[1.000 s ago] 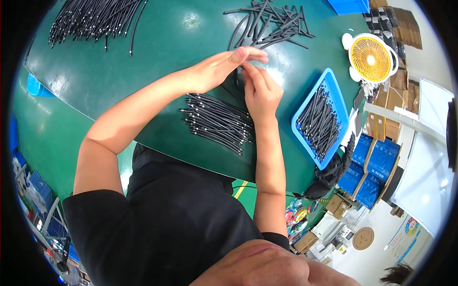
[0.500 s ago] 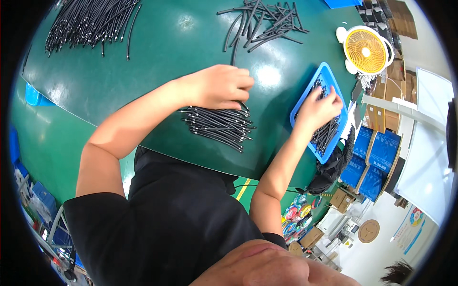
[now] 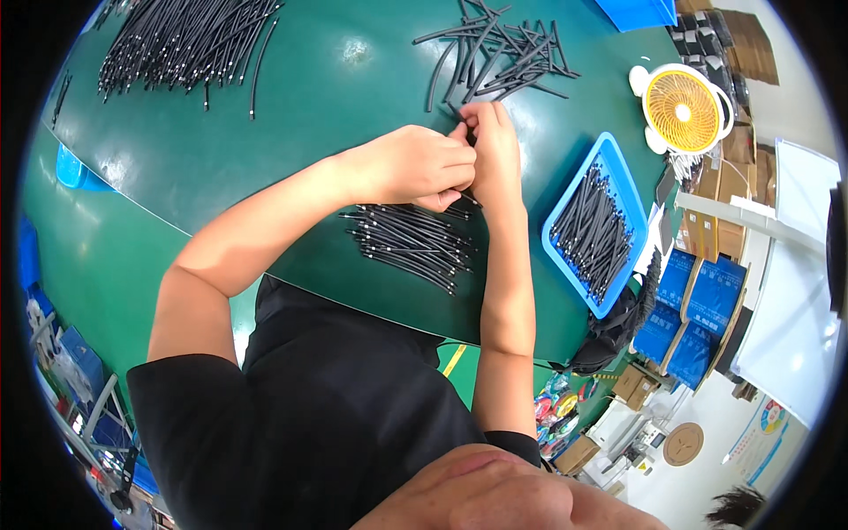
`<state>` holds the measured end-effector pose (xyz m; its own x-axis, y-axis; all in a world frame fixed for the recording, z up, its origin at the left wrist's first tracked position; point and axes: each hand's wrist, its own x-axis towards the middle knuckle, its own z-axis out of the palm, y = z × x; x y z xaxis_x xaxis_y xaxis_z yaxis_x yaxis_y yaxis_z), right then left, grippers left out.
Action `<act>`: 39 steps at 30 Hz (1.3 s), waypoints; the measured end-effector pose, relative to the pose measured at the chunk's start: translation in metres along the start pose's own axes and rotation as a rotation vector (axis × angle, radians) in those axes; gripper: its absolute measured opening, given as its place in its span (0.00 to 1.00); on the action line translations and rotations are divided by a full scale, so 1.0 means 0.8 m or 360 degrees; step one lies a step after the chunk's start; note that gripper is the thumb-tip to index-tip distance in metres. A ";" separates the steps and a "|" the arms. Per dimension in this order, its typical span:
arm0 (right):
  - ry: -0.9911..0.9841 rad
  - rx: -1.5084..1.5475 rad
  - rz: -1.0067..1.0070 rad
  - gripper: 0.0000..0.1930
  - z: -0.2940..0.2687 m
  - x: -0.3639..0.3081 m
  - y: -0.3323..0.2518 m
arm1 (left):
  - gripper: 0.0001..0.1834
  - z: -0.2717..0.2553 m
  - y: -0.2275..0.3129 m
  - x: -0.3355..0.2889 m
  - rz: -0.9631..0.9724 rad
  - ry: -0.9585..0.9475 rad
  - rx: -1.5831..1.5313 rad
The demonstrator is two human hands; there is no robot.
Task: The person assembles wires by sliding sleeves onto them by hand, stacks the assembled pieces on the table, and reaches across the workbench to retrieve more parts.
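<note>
Right hand's [image 3: 496,159] fingers look pinched on a dark tube [image 3: 457,112] poking out at 12 o'clock; left hand's [image 3: 420,168] are curled, tips hidden, can't tell if they're clamped. I'd grip near the end, wrists clear of the short cables [image 3: 411,243] at 6. Table edge [image 3: 353,307]'s at 7, blue tray [image 3: 609,157] 4, green tabletop [image 3: 327,110] toward 10.

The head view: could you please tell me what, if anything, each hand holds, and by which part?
The right hand seems to pinch a black tube near its visible end; whether the left hand holds anything cannot be told.
</note>
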<state>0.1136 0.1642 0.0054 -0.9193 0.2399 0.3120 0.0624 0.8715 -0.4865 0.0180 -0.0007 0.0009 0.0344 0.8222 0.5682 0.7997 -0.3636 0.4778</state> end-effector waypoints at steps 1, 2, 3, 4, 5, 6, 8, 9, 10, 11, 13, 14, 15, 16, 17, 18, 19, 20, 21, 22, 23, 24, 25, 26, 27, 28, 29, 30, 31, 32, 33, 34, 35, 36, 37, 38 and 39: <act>0.0080 -0.0006 0.0070 0.10 0.002 -0.009 0.001 | 0.09 -0.003 0.007 0.003 -0.0255 0.0004 -0.0016; 0.0076 -0.0010 0.0080 0.10 0.005 -0.018 0.002 | 0.09 -0.003 0.010 0.004 -0.0508 0.0005 -0.0034; 0.0215 0.0215 0.0279 0.09 0.009 -0.027 0.002 | 0.08 -0.001 0.003 0.000 -0.0592 0.0081 0.0006; 0.0354 0.0444 0.0471 0.08 0.010 -0.031 -0.004 | 0.08 -0.003 -0.002 -0.002 -0.0655 0.0190 0.0015; 0.0362 0.0512 0.0666 0.08 0.004 -0.032 -0.015 | 0.07 -0.003 -0.007 -0.004 -0.0741 0.0313 0.0034; 0.0360 0.0510 0.0672 0.08 0.006 -0.033 -0.013 | 0.07 -0.003 -0.011 -0.005 -0.0826 0.0437 0.0054; 0.0526 0.0114 0.0182 0.09 0.006 -0.032 -0.010 | 0.08 -0.002 -0.018 -0.003 -0.0800 0.0499 0.0124; 0.0496 0.0010 0.0146 0.09 0.004 -0.029 -0.011 | 0.08 -0.002 -0.020 -0.003 -0.0777 0.0566 0.0201; 0.0496 0.0009 0.0152 0.09 0.004 -0.029 -0.011 | 0.08 -0.002 -0.020 -0.003 -0.0777 0.0562 0.0196; 0.0507 -0.0048 0.0144 0.08 0.005 -0.030 -0.011 | 0.09 -0.004 -0.020 -0.004 -0.0795 0.0510 0.0200; 0.0516 -0.0104 0.0140 0.07 0.006 -0.031 -0.008 | 0.09 -0.005 -0.020 -0.004 -0.0815 0.0455 0.0201; 0.0518 -0.0106 0.0097 0.07 0.006 -0.031 -0.005 | 0.09 -0.005 -0.019 -0.004 -0.0784 0.0436 0.0180; 0.0520 -0.0108 0.0054 0.06 0.006 -0.032 -0.003 | 0.09 -0.005 -0.019 -0.004 -0.0754 0.0417 0.0160; 0.0517 -0.0107 0.0058 0.06 0.005 -0.032 -0.002 | 0.09 -0.006 -0.019 -0.005 -0.0756 0.0415 0.0157; 0.0506 -0.0142 0.0023 0.06 0.004 -0.032 -0.003 | 0.08 -0.006 -0.019 -0.005 -0.0757 0.0404 0.0149; 0.0496 -0.0177 -0.0012 0.06 0.004 -0.032 -0.003 | 0.08 -0.007 -0.019 -0.005 -0.0758 0.0394 0.0140; 0.0495 -0.0177 -0.0010 0.06 0.004 -0.032 -0.003 | 0.08 -0.010 -0.020 -0.005 -0.0757 0.0393 0.0139; 0.0490 -0.0238 0.0005 0.06 0.004 -0.033 -0.003 | 0.08 -0.015 -0.021 -0.005 -0.0719 0.0348 0.0157; 0.0484 -0.0298 0.0019 0.06 0.005 -0.033 -0.003 | 0.07 -0.018 -0.021 -0.004 -0.0681 0.0303 0.0176; 0.0485 -0.0297 0.0021 0.06 0.005 -0.033 -0.001 | 0.07 -0.018 -0.022 -0.004 -0.0681 0.0301 0.0176; 0.0492 -0.0296 -0.0020 0.06 0.005 -0.033 0.001 | 0.07 -0.018 -0.022 -0.004 -0.0666 0.0302 0.0182; 0.0499 -0.0294 -0.0061 0.07 0.005 -0.033 0.002 | 0.06 -0.019 -0.022 -0.004 -0.0651 0.0303 0.0188; 0.0498 -0.0295 -0.0061 0.07 0.004 -0.032 0.002 | 0.06 -0.020 -0.022 -0.004 -0.0651 0.0304 0.0188; 0.0473 -0.0308 -0.0139 0.07 0.004 -0.032 0.002 | 0.05 -0.022 -0.023 -0.005 -0.0642 0.0245 0.0177; 0.0447 -0.0322 -0.0216 0.08 0.004 -0.031 0.002 | 0.05 -0.024 -0.023 -0.006 -0.0634 0.0187 0.0167; 0.0447 -0.0322 -0.0217 0.08 0.004 -0.031 0.002 | 0.05 -0.026 -0.024 -0.007 -0.0634 0.0187 0.0167; 0.0425 -0.0298 -0.0273 0.09 0.005 -0.030 0.002 | 0.05 -0.029 -0.024 -0.007 -0.0616 0.0144 0.0145; 0.0404 -0.0274 -0.0330 0.10 0.005 -0.030 0.001 | 0.06 -0.030 -0.024 -0.007 -0.0598 0.0100 0.0123; 0.0403 -0.0274 -0.0331 0.10 0.005 -0.029 -0.001 | 0.06 -0.029 -0.023 -0.007 -0.0599 0.0101 0.0123; 0.0432 -0.0286 -0.0351 0.10 0.006 -0.029 -0.004 | 0.07 -0.026 -0.021 -0.007 -0.0620 0.0122 0.0124; 0.0462 -0.0298 -0.0371 0.10 0.006 -0.029 -0.007 | 0.08 -0.025 -0.020 -0.007 -0.0641 0.0143 0.0125; 0.0462 -0.0302 -0.0368 0.10 0.006 -0.030 -0.005 | 0.08 -0.027 -0.020 -0.004 -0.0638 0.0143 0.0121; 0.0515 -0.0295 -0.0291 0.09 0.006 -0.032 -0.004 | 0.10 -0.033 -0.021 0.000 -0.0655 0.0393 0.0283; 0.0568 -0.0287 -0.0213 0.09 0.006 -0.033 -0.002 | 0.12 -0.036 -0.023 0.003 -0.0668 0.0644 0.0443; 0.0569 -0.0285 -0.0214 0.09 0.006 -0.032 -0.002 | 0.18 -0.037 -0.031 -0.003 -0.0895 0.0703 0.0390; 0.0583 -0.0256 -0.0221 0.09 0.006 -0.031 -0.002 | 0.18 -0.034 -0.037 -0.005 -0.0894 0.0703 0.0393; 0.0597 -0.0226 -0.0228 0.09 0.005 -0.030 -0.003 | 0.22 -0.030 -0.042 -0.008 -0.0996 0.0819 -0.0216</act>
<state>0.1342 0.1543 -0.0044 -0.7191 0.2280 0.6564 0.0211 0.9514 -0.3074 -0.0232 -0.0040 -0.0025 -0.6994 0.5989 0.3901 0.4992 0.0187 0.8663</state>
